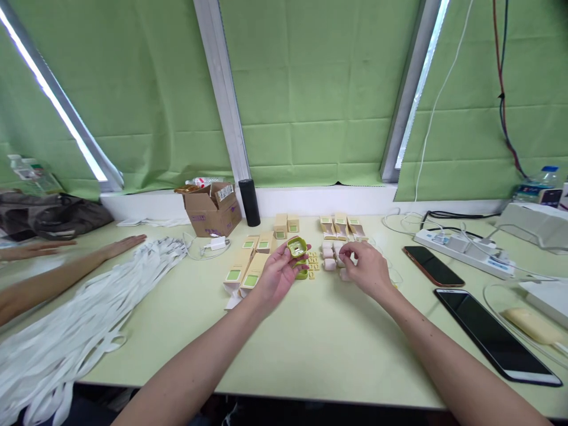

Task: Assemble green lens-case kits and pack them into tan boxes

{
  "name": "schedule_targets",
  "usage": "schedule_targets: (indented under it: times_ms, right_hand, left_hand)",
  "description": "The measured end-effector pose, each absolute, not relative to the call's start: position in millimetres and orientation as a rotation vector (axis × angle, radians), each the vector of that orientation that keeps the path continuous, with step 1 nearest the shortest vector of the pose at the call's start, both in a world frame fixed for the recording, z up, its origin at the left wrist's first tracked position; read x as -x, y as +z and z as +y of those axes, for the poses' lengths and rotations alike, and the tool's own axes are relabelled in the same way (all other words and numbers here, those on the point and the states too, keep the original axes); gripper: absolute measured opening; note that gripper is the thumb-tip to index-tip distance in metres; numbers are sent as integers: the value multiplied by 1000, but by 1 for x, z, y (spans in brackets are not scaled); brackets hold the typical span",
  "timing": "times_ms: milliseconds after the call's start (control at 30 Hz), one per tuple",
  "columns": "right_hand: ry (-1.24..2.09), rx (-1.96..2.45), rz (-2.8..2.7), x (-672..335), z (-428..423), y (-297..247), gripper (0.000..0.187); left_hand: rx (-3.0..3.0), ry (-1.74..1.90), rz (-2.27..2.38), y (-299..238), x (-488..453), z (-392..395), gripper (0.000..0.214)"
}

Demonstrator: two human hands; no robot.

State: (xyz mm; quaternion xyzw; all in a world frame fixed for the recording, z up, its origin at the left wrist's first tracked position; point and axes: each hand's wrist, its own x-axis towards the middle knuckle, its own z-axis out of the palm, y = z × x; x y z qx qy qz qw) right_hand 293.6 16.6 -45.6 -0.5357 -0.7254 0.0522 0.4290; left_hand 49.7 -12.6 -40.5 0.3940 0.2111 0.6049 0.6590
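My left hand (pixel 278 273) holds a small green case (pixel 297 246) by its edges, its open side facing up, above the pale green table (pixel 310 337). My right hand (pixel 364 266) is curled over several small pinkish-white blocks (pixel 329 254) and pinches one of them. Another green piece (pixel 302 273) and several small yellow tabs (pixel 313 264) lie between my hands. Tan cartons with green labels (pixel 248 272) lie to the left of my left hand, and more open cartons (pixel 341 226) stand behind the blocks.
A pile of white straps (pixel 66 331) covers the left side, where another person's hands (pixel 119 245) rest. A cardboard box (pixel 210 210) and a black cylinder (pixel 249 202) stand at the back. Two phones (pixel 432 266), a power strip (pixel 465 251) and cables lie on the right.
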Motion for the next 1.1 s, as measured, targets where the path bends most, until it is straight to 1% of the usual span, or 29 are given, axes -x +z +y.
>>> schedule_targets:
  times_ms: [100,200,600,833,1033,1100]
  right_hand:
    - [-84,1348,-1990,-291,13,-49,16]
    - [-152,1284,-2090,-286,12,-55,17]
    - [-153,1002,-2471,-258,2,-77,24]
    - [-192,963,-2614,-257,-4,-78,41]
    - [-217,939,-2628,-257,-3,-77,37]
    - [-185,923,-2614,-258,-1,-78,39]
  left_hand:
    - [-876,1375,475,-41,-50,-12,32]
    - [-866,1377,470,-42,-51,-12,30]
    - [-895,1370,460,-44,-50,-12,30]
    - [-888,1373,451,-46,-50,-12,31]
    - [-888,1369,445,-46,-50,-13,31]
    - [-891,1371,451,-45,-50,-13,31]
